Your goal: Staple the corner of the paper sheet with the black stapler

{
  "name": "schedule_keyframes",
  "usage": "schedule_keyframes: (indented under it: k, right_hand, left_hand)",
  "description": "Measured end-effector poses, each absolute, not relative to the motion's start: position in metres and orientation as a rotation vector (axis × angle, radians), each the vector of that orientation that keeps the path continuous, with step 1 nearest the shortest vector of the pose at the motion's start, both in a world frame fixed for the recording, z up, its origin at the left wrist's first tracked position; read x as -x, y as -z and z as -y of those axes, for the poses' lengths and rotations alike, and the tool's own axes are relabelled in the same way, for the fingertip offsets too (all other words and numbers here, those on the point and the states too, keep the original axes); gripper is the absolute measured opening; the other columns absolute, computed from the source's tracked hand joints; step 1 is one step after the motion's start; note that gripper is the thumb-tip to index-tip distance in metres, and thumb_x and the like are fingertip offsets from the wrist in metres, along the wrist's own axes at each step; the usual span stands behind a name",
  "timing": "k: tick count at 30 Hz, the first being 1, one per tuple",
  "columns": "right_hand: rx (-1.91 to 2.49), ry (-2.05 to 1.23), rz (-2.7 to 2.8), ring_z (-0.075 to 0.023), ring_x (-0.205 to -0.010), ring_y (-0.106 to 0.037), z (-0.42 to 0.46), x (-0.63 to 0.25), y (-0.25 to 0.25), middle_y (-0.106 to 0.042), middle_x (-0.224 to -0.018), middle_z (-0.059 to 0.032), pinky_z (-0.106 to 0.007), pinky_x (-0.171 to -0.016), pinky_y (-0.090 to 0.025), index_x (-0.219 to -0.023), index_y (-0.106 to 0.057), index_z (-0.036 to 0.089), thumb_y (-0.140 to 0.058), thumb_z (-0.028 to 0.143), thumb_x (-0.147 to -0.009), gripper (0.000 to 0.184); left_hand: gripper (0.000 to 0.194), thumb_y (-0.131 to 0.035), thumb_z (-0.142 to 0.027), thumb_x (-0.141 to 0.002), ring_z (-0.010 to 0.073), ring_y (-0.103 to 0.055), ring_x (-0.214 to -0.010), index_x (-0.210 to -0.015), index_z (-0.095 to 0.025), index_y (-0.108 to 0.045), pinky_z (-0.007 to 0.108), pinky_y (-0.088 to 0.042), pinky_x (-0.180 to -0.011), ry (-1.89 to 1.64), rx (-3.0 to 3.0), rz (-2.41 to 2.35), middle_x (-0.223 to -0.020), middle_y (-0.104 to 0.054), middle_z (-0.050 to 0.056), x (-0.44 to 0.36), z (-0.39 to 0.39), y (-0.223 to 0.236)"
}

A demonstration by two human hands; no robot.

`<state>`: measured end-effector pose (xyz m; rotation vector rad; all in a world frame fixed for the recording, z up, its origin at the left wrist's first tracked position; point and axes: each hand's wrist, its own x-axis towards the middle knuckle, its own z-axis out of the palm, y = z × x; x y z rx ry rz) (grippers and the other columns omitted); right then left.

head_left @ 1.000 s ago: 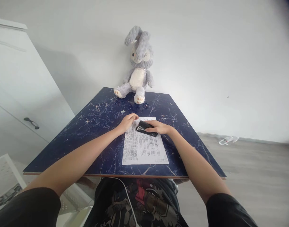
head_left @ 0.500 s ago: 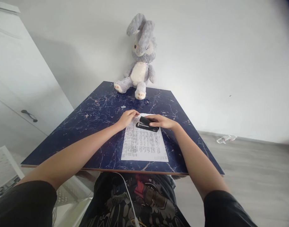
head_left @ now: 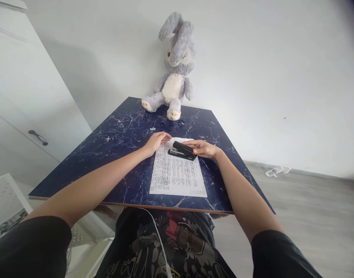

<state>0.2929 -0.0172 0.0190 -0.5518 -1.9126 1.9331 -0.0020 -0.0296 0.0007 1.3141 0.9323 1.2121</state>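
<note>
A black stapler (head_left: 182,151) lies slantwise over the upper part of a printed white sheet of paper (head_left: 178,177), its top arm raised from its base. My right hand (head_left: 204,148) grips the stapler's rear end, thumb on the near side and fingers behind it. At the sheet's upper left corner, my left hand (head_left: 159,141) rests with its fingers stretched out and lying on the paper, apart from the stapler.
The dark blue marbled table (head_left: 107,143) carries a grey plush rabbit (head_left: 175,73) at the back and a small pale scrap (head_left: 152,129). On the left stands a white cabinet (head_left: 26,92). A white cable (head_left: 156,231) hangs before my body; clear plastic (head_left: 277,171) lies on the floor.
My right hand has shifted back off the stapler's top toward its rear end, so more of the black top arm shows. My left hand stays at the paper's corner. The view has tilted slightly.
</note>
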Motion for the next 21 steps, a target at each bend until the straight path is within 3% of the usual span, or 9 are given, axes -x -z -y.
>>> schedule_keyframes:
  k: [7, 13, 16, 18, 21]
  right_hand:
    - [0.53, -1.74, 2.117, -0.0298, -0.14, -0.059, 0.021, -0.288, -0.027, -0.061, -0.154, -0.014, -0.049, -0.119, -0.044, -0.151, -0.059, 0.022, -0.083, 0.049, -0.087, 0.074]
    - [0.728, -1.072, 2.554, -0.0272, -0.104, -0.07, 0.03, -0.265, -0.043, -0.076, -0.121, -0.0087, -0.044, -0.096, -0.055, -0.133, -0.07, 0.018, -0.081, 0.037, -0.086, 0.052]
    - [0.736, -0.948, 2.569, -0.0256, -0.098, -0.071, 0.034, -0.259, -0.047, -0.077, -0.113, -0.0057, -0.04, -0.09, -0.056, -0.128, -0.072, 0.017, -0.075, 0.026, -0.084, 0.045]
    - [0.742, -0.819, 2.521, -0.0262, -0.1, -0.073, 0.037, -0.256, -0.048, -0.078, -0.117, -0.0058, -0.04, -0.092, -0.057, -0.133, -0.071, 0.019, -0.069, 0.019, -0.083, 0.05]
    - [0.756, -0.484, 2.384, -0.0285, -0.123, -0.07, 0.041, -0.249, -0.044, -0.072, -0.138, -0.0082, -0.045, -0.109, -0.054, -0.144, -0.065, 0.022, -0.057, 0.008, -0.082, 0.065]
  left_hand:
    - [0.032, -0.058, -0.036, -0.102, 0.0223, -0.074, -0.098, -0.088, -0.017, -0.079, 0.04, -0.054, -0.101, -1.23, -1.303, -0.917, -0.1, -0.078, 0.011, 0.002, 0.028, 0.001]
    - [0.032, -0.059, -0.04, -0.101, 0.0227, -0.073, -0.098, -0.088, -0.017, -0.078, 0.038, -0.055, -0.098, -1.236, -1.321, -0.924, -0.1, -0.078, 0.011, 0.003, 0.03, -0.001]
    - [0.031, -0.061, -0.042, -0.1, 0.0227, -0.073, -0.101, -0.09, -0.017, -0.077, 0.037, -0.055, -0.098, -1.259, -1.3, -0.942, -0.103, -0.078, 0.011, 0.004, 0.031, -0.002]
    - [0.025, -0.064, -0.04, -0.098, 0.0221, -0.073, -0.103, -0.092, -0.018, -0.076, 0.036, -0.055, -0.099, -1.287, -1.259, -0.954, -0.105, -0.078, 0.009, 0.004, 0.031, -0.002]
    - [0.018, -0.071, -0.036, -0.097, 0.0209, -0.074, -0.102, -0.094, -0.018, -0.072, 0.037, -0.056, -0.102, -1.333, -1.16, -0.904, -0.103, -0.077, 0.008, 0.004, 0.032, -0.003]
